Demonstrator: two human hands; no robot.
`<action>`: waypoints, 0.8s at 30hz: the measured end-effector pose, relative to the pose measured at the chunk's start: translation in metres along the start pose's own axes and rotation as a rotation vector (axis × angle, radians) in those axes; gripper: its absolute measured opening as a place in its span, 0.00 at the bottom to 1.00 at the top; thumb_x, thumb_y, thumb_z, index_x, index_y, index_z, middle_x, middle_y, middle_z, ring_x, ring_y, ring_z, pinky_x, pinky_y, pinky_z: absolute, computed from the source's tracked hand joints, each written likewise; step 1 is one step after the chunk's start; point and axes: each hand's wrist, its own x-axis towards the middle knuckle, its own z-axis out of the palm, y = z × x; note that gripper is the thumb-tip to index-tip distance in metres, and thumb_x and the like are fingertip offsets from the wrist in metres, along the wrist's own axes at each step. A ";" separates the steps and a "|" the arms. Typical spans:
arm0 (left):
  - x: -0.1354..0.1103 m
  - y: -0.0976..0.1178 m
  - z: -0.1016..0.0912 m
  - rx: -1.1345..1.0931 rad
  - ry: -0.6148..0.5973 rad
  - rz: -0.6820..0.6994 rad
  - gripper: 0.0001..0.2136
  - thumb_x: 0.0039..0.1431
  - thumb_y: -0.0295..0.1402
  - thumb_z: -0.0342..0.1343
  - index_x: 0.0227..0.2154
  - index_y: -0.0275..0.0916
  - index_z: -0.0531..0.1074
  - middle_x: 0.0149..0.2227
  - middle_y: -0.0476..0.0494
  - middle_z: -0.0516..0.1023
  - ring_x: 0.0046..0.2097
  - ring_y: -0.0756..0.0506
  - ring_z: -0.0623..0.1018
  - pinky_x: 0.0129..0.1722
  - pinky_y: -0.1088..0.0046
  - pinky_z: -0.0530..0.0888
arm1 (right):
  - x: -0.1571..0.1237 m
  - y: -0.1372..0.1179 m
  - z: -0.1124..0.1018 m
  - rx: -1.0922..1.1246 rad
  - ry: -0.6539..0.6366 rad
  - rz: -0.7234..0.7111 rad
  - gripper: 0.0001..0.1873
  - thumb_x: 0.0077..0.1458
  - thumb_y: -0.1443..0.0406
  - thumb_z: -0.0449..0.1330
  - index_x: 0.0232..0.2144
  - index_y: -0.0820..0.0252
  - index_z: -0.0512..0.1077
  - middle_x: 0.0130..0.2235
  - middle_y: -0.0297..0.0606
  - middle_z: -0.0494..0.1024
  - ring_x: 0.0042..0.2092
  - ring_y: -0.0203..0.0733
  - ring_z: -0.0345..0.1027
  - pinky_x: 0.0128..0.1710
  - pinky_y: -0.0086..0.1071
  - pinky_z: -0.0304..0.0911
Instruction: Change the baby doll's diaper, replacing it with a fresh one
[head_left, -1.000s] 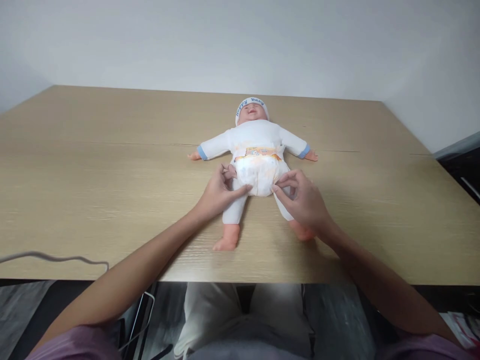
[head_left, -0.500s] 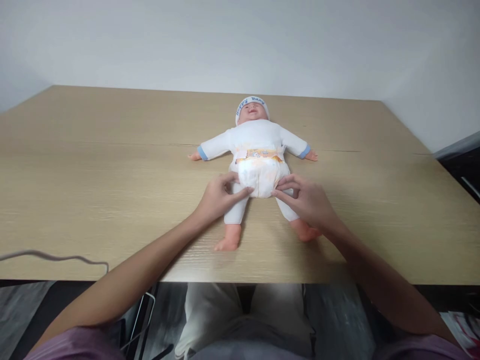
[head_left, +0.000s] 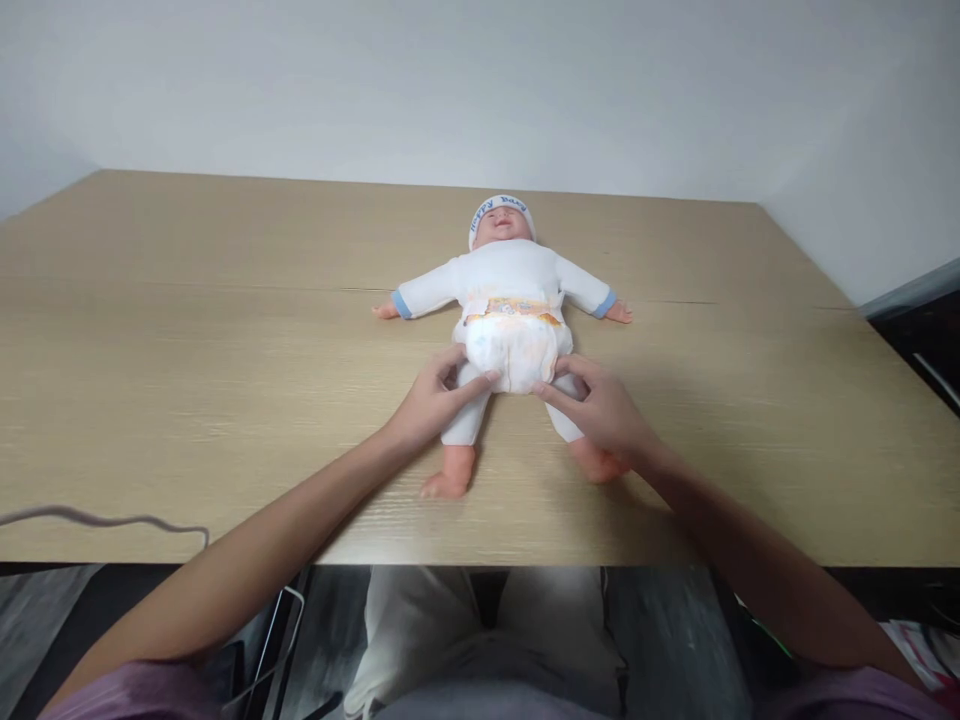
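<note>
White padded nappy (head_left: 514,350) on a white-suited plastic baby doll (head_left: 510,275), mid pale wooden table (head_left: 187,330) | doll lies lengthwise near to far, feet toward me | my left hand (head_left: 429,400) and right hand (head_left: 604,408) each pinch a nappy leg edge, equally near.

The baby doll (head_left: 510,275) lies on its back near the middle of the light wooden surface (head_left: 225,330), head pointing away and bare feet toward the near edge. Its arms are spread wide to either side and its legs are slightly parted. It wears a white suit with blue cuffs and a white cap (head_left: 501,207) with blue lettering. A white diaper (head_left: 514,350) with an orange printed waistband is wrapped around its hips.
</note>
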 end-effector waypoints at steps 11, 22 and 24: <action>0.003 -0.001 -0.005 -0.234 -0.044 -0.114 0.19 0.61 0.45 0.74 0.48 0.41 0.82 0.53 0.39 0.86 0.54 0.36 0.83 0.55 0.59 0.80 | -0.002 0.000 0.003 0.164 -0.027 0.106 0.23 0.61 0.42 0.71 0.38 0.53 0.79 0.27 0.27 0.61 0.29 0.38 0.52 0.29 0.35 0.49; 0.004 0.001 -0.005 -0.334 -0.063 -0.104 0.22 0.66 0.50 0.71 0.55 0.42 0.81 0.59 0.39 0.85 0.58 0.36 0.84 0.63 0.58 0.79 | -0.002 0.003 0.008 0.290 -0.063 0.148 0.27 0.61 0.38 0.70 0.35 0.54 0.75 0.28 0.28 0.64 0.30 0.38 0.54 0.29 0.35 0.50; 0.004 0.001 -0.005 -0.334 -0.056 -0.112 0.22 0.66 0.51 0.70 0.54 0.42 0.82 0.57 0.40 0.86 0.56 0.36 0.84 0.62 0.58 0.80 | 0.000 0.005 0.007 0.324 -0.075 0.140 0.27 0.62 0.38 0.69 0.34 0.54 0.74 0.29 0.29 0.66 0.31 0.38 0.56 0.30 0.35 0.52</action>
